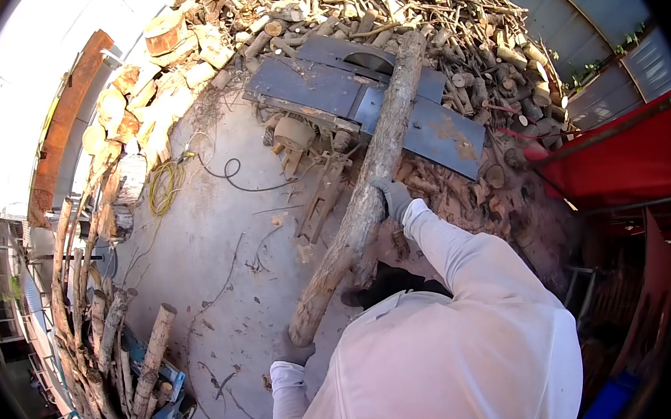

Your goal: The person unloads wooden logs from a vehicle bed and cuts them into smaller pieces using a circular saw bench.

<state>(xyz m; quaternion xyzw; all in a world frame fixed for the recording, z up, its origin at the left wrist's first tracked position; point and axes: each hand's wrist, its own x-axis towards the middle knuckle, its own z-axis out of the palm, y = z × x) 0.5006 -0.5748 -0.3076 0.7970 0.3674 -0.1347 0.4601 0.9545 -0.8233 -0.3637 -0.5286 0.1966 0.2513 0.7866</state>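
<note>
You steady the log [363, 211] toward one o'clock, right hand [393, 197] gripping, left hand [294, 349] seemingly clasping; shifting should need both.

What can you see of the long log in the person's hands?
The log is long and slightly crooked, with rough grey-brown bark, browner toward its near end. It lies aslant, its far part across the blue-grey metal table, beside the round blade. The gloved right hand holds its side partway along; the gloved left hand is at the near end, partly hidden. Whether the far end touches the woodpile is unclear.
</note>
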